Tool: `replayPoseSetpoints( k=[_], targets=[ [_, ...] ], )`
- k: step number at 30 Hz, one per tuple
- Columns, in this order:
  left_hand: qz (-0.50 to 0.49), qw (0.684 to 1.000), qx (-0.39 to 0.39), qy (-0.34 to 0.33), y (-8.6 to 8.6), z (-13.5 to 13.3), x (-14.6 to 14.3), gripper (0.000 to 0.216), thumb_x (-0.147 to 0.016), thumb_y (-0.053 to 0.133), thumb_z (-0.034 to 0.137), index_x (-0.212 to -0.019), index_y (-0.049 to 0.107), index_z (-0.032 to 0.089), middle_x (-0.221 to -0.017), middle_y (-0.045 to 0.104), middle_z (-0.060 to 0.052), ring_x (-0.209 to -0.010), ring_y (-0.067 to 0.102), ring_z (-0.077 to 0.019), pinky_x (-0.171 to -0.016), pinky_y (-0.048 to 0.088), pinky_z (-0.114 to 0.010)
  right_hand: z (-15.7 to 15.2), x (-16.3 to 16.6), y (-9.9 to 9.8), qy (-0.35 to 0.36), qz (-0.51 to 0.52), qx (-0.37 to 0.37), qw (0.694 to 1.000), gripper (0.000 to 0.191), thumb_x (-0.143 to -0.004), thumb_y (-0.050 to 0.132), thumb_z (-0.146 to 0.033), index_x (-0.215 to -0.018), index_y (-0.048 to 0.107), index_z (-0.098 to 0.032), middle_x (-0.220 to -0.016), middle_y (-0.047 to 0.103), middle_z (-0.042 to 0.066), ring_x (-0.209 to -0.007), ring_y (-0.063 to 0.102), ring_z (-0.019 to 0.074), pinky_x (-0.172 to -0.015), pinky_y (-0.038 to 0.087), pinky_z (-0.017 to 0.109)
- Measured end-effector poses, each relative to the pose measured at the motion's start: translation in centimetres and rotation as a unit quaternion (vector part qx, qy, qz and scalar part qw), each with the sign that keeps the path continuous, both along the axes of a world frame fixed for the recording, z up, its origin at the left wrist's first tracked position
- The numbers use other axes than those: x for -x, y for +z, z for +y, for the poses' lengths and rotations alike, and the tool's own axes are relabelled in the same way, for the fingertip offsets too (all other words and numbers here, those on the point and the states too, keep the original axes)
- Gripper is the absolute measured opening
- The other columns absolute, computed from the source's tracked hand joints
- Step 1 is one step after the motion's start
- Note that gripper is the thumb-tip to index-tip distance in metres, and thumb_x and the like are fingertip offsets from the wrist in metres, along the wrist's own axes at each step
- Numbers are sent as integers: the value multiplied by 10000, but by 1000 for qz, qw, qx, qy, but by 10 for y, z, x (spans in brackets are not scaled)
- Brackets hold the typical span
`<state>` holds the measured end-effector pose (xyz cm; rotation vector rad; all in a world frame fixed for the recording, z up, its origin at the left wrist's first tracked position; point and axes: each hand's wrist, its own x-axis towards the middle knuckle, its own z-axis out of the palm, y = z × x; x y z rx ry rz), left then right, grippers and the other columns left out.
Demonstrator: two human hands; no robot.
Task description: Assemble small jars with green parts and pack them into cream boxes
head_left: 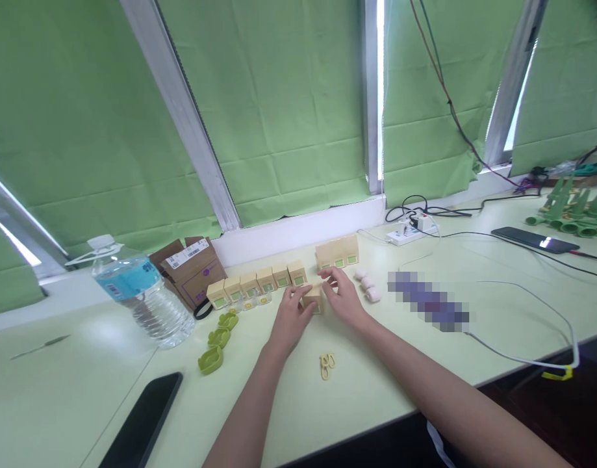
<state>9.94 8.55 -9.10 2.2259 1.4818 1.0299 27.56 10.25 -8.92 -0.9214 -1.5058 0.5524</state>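
A small tan cardboard box (312, 296) stands on the table between my two hands. My left hand (292, 315) is closed around its left side, thumb across the front. My right hand (344, 298) is at the box's upper right edge, thumb and fingers curled against it. To the left runs a row of similar small boxes (249, 285) with green-framed windows, with small clear pieces (249, 302) in front. More such boxes (338, 252) sit behind my right hand. White rounded pieces (369, 286) lie right of it. Pale yellow loops (326, 365) lie nearer me.
Green cup-like pieces (211, 359), a large water bottle (142, 292), an opened carton (193, 273) and a dark phone (143, 422) are on the left. A power strip (410, 231), cables, another phone (534, 240) and green cone-shaped parts (571, 211) stand to the right.
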Motion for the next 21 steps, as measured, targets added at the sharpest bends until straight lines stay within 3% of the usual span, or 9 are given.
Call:
replayPoseSetpoints(
  k=[3,5,10,15,21],
  targets=[
    [85,993,-79,10,7,13,-10,296,-891,632,305,-1179,644,236,-1347,530,-109,-1087,597,-259,-964,458,-417,-2,-3,8,-15,71,1,997,200,-875,463,-233,-1023,597,-214,-1064,640,67,-941,594,198,-869,493,356],
    [149,982,-113,11,16,25,-19,247,-868,668,265,-1110,649,214,-1304,586,-110,-1191,540,-299,-1022,409,-447,-3,-5,12,-26,112,11,993,180,-878,469,-257,-1005,590,-213,-1058,646,68,-944,596,200,-878,488,356],
    [276,952,-126,33,38,57,-40,167,-845,699,258,-981,633,187,-1079,679,-104,-1104,546,-310,-928,422,-430,0,-7,15,-34,166,22,985,160,-879,484,-290,-976,587,-216,-1039,651,69,-980,599,217,-871,483,358],
    [343,928,-123,78,49,78,-42,163,-851,687,285,-970,623,194,-1088,682,-118,-1089,548,-316,-884,410,-416,1,-8,18,-36,173,29,984,152,-873,476,-280,-960,585,-219,-1030,657,67,-982,602,215,-884,479,354],
    [352,925,-108,95,50,92,-36,155,-851,666,271,-979,631,192,-1093,686,-138,-1102,556,-329,-909,402,-434,0,-8,20,-36,180,35,982,153,-870,474,-278,-952,591,-223,-1018,658,60,-968,601,212,-876,478,348]
  ],
)
